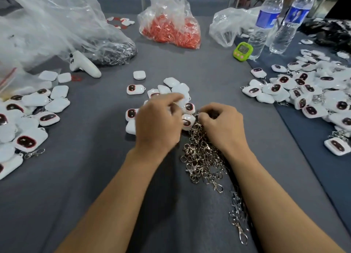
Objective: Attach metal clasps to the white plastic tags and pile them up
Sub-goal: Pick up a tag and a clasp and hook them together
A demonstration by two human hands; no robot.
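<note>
Head view: clasped tags (303, 93) lie heaped at the right edge of the surface (85, 176). Bare tags (171, 82) and loose clasps (203, 154) remain mid-surface, so much looks undone. There the right grip (222, 123) pinches a clasp (198, 116); the left grip (157, 123) curls over tags, its hold unclear.

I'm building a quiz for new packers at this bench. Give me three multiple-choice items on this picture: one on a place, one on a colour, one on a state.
1. Where does the loose pile of metal clasps lie?
A) beside the white controller
B) inside the bag of red pieces
C) under the right hand and towards the person

2. What colour is the small timer?
A) green
B) blue
C) black

3. How are the two water bottles placed?
A) lying flat
B) standing upright
C) inside a bag

Key: C, the clasps spread out from beneath that hand; A, its casing is bright green; B, both stand on their bases.
</note>
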